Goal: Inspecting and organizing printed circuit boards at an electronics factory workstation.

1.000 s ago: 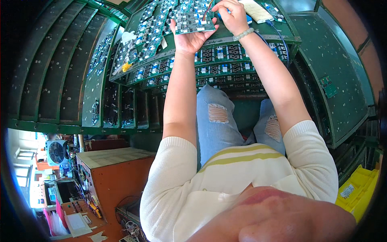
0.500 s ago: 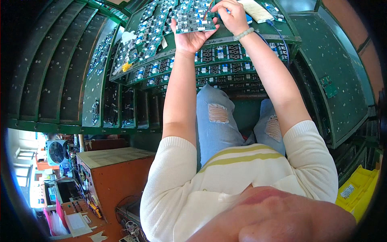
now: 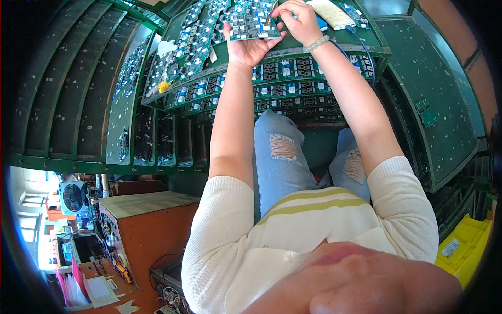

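My left hand [image 3: 248, 51] is closed round the near edge of a green circuit board [image 3: 253, 27], thumb on its left side and fingertips at its right. White connectors and small parts cover the board. A thin bundle of coloured wires [image 3: 271, 14] runs down to its right part. My right hand [image 3: 299, 23] is closed in a pinch on these wires at the board's right edge; the fingertips partly hide what they grip. Beyond and left of the board, more populated circuit boards [image 3: 196, 39] lie in rows on the green tray [image 3: 222, 62].
A cream-coloured box-shaped device [image 3: 333, 14] with a blue cable [image 3: 362, 43] sits right of my right hand. Trays of boards [image 3: 293, 90] are stacked below. Green racks [image 3: 68, 89] stand left, a green shelf [image 3: 444, 131] right. A yellow bin [image 3: 463, 248] is at lower right.
The board in my left hand has shifted very slightly right and tilted a little. My right hand has moved slightly left and stays at the wires.
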A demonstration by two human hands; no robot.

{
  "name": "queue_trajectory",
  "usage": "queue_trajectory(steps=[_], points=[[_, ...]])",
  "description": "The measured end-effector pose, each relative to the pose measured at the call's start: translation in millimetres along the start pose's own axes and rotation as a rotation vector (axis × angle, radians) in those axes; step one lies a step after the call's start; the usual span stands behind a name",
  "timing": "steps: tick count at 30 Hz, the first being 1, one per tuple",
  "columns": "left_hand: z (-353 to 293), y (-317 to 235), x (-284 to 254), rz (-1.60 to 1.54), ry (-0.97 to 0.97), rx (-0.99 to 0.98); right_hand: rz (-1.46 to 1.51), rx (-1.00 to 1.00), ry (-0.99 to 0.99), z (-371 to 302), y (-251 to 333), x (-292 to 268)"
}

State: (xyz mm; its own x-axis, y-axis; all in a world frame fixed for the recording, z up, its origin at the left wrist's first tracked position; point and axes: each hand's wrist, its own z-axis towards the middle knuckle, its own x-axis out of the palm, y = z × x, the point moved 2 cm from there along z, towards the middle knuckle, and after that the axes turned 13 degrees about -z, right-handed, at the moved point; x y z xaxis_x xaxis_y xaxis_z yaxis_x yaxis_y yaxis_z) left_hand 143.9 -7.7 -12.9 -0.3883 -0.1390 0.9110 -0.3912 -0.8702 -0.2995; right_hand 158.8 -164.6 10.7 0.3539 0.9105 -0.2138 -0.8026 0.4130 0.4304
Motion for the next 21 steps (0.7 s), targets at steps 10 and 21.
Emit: queue_trajectory(steps=[10, 21], points=[[1, -6, -7, -0.053, 0.027, -0.013, -0.027, -0.078, 0.012, 1, 8, 2], [0, -4, -8, 0.15, -0.087, 0.081, -0.14, -0.292, 0.126, -1, 2, 12]])
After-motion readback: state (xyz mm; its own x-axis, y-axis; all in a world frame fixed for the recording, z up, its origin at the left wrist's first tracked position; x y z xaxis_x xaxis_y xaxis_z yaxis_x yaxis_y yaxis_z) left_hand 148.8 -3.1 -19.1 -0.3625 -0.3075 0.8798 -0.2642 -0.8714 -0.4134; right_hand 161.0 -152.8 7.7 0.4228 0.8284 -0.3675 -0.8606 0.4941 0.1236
